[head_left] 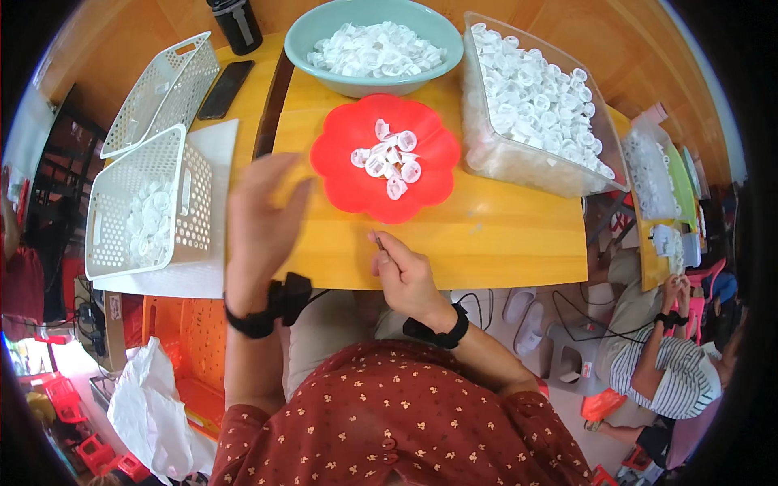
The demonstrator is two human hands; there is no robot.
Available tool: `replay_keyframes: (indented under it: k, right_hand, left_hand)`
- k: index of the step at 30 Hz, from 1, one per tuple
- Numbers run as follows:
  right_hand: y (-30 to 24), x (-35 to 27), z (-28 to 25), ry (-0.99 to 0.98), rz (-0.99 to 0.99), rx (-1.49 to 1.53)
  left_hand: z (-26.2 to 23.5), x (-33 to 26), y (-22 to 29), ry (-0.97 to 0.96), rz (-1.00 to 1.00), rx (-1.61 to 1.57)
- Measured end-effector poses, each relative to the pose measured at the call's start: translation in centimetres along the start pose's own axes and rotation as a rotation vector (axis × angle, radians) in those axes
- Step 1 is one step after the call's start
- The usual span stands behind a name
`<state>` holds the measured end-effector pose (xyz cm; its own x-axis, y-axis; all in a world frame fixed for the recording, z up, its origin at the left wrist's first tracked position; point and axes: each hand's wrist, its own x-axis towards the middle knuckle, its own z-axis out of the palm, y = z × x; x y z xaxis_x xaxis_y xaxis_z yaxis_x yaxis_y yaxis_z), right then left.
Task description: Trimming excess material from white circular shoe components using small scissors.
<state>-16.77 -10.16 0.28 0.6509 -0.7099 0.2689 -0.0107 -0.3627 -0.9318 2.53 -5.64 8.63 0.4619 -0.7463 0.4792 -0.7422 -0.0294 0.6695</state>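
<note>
My left hand (263, 219) is smeared by motion, in the air left of a red flower-shaped dish (340, 182). Its thumb stands apart from the fingers, and no object shows between them. My right hand (405, 275) is closed at the table's front edge, just below the dish. Between its thumb and fingers is a thin, dark, metal-looking tool (378, 240), mostly hidden by the grip. Several small round white plastic parts (393, 158) lie in a loose heap inside the dish. Left of my left hand, a white perforated basket (190, 190) holds more white parts (151, 223).
Behind the dish stands a teal basin (369, 79) heaped with white parts; at right, a clear bin (527, 166) is full of them. A second white basket (134, 121), a phone (227, 89) and a dark bottle (237, 28) are at far left. Another person (681, 368) sits at right.
</note>
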Motion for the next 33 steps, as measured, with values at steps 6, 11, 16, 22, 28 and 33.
replay_keyframes:
  k: [6,11,16,22,28,33]
  right_hand:
    - [-0.8,-0.4,-0.6,0.066,0.172,0.249]
    - [-0.6,-0.5,-0.5,0.067,0.230,0.336]
    - [-0.7,-0.3,-0.6,0.031,0.233,0.306]
    - [-0.5,0.0,-0.2,-0.002,0.158,0.170]
    - [-3.1,1.9,2.7,-0.057,0.048,0.063]
    - [-3.4,3.0,3.4,-0.111,0.074,0.061]
  left_hand:
    - [7.9,2.5,0.2,-0.414,0.370,0.056]
    - [9.5,1.9,-0.3,-0.446,0.422,0.083]
    - [7.2,0.5,0.0,-0.198,0.219,-0.173]
    - [3.9,-5.1,-1.5,-0.087,-0.357,-0.851]
    - [2.7,-8.2,-2.3,-0.048,-0.454,-0.952]
    - [0.8,-8.3,-3.6,-0.161,-0.564,-1.126]
